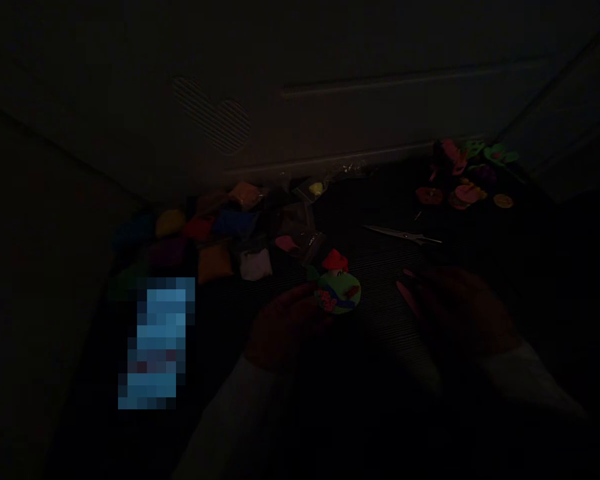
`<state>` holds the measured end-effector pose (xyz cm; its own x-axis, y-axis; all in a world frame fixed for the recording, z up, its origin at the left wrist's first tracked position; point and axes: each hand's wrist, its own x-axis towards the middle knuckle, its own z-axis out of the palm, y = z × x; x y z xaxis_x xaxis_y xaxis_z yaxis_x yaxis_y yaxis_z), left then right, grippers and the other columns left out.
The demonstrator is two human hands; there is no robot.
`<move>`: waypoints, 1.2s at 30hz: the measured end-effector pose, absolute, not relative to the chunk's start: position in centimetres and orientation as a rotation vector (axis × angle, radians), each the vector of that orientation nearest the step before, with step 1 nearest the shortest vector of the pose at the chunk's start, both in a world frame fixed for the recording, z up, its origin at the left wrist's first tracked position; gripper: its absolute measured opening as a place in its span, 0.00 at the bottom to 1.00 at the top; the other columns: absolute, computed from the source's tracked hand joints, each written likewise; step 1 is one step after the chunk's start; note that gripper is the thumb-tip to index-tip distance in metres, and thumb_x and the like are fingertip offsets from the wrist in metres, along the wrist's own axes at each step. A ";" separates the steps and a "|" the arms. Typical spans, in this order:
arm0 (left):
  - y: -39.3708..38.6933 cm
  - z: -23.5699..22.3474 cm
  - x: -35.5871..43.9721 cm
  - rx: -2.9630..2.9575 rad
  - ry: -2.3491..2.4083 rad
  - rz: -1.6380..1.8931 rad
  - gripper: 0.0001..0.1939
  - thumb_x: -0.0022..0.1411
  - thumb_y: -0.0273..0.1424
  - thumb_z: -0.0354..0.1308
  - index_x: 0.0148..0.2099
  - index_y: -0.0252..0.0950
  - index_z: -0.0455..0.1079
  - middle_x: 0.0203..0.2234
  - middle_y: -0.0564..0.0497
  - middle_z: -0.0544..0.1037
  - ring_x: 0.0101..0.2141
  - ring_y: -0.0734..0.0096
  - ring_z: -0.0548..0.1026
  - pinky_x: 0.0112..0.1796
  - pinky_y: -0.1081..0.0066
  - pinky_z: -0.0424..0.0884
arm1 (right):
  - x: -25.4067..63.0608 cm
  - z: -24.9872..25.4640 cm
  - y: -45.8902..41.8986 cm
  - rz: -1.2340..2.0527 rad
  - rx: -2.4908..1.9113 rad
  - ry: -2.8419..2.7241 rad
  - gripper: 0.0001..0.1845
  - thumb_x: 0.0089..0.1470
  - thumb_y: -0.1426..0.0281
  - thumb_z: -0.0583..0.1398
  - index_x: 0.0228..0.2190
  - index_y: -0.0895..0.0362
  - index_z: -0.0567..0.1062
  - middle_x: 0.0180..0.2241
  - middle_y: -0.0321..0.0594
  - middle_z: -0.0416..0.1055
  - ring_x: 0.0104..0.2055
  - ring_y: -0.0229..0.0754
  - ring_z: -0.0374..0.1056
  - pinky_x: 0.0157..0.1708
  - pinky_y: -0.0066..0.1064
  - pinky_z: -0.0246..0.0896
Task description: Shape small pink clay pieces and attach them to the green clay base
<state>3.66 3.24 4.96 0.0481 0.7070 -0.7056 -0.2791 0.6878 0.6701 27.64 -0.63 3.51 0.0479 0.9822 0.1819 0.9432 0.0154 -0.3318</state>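
The scene is very dark. My left hand [283, 327] has its fingers closed on the left edge of a small clay figure [340, 293]. This figure has a round green base with blue and pink pieces on it, and a red hat-shaped part on top. To its right, my right hand [460, 310] hovers low over the dark surface, its thumb and finger reaching toward the figure with the tips a little apart. I make out nothing between them. Metal scissors [405, 235] lie beyond my right hand.
Bags of coloured clay, among them an orange one [215, 262], a white one [255, 263] and a blue one [234, 222], lie at the left. A bright blurred screen [161, 340] lies nearer. Finished clay pieces [467, 193] sit far right by a pale wall [380, 127].
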 end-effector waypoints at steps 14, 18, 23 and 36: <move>2.6 5.8 3.4 0.501 1.148 0.980 0.15 0.45 0.24 0.60 0.39 0.34 0.66 0.30 0.51 0.76 0.32 0.69 0.74 0.32 0.71 0.73 | 29.0 2.4 -0.2 0.047 -1.953 -1.978 0.12 0.51 0.69 0.50 0.34 0.62 0.70 0.32 0.46 0.67 0.34 0.42 0.64 0.33 0.33 0.60; 2.5 5.8 3.6 0.476 1.149 0.980 0.16 0.43 0.23 0.61 0.38 0.33 0.66 0.29 0.50 0.76 0.32 0.69 0.74 0.30 0.71 0.73 | 29.6 1.5 -0.7 0.038 -1.790 -2.055 0.13 0.50 0.66 0.53 0.35 0.59 0.71 0.38 0.45 0.67 0.40 0.42 0.62 0.39 0.35 0.60; 2.2 6.5 3.8 0.460 1.138 0.958 0.14 0.45 0.22 0.60 0.37 0.34 0.66 0.30 0.51 0.76 0.31 0.70 0.74 0.30 0.72 0.73 | 30.8 1.5 -1.7 0.132 -1.644 -2.135 0.13 0.51 0.68 0.52 0.37 0.58 0.71 0.42 0.44 0.66 0.43 0.42 0.62 0.42 0.36 0.61; 0.6 9.4 3.5 0.469 1.090 0.919 0.15 0.45 0.21 0.58 0.38 0.35 0.65 0.29 0.51 0.76 0.29 0.70 0.75 0.27 0.74 0.72 | 30.4 2.6 -1.4 0.255 -1.858 -1.797 0.09 0.50 0.68 0.50 0.34 0.57 0.66 0.31 0.43 0.67 0.33 0.41 0.64 0.32 0.33 0.61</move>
<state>3.49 0.65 9.45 0.1603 0.8219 -0.5467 -0.4001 0.5604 0.7252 30.40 -1.38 2.62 0.0940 0.9691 0.2280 0.8672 0.0328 -0.4968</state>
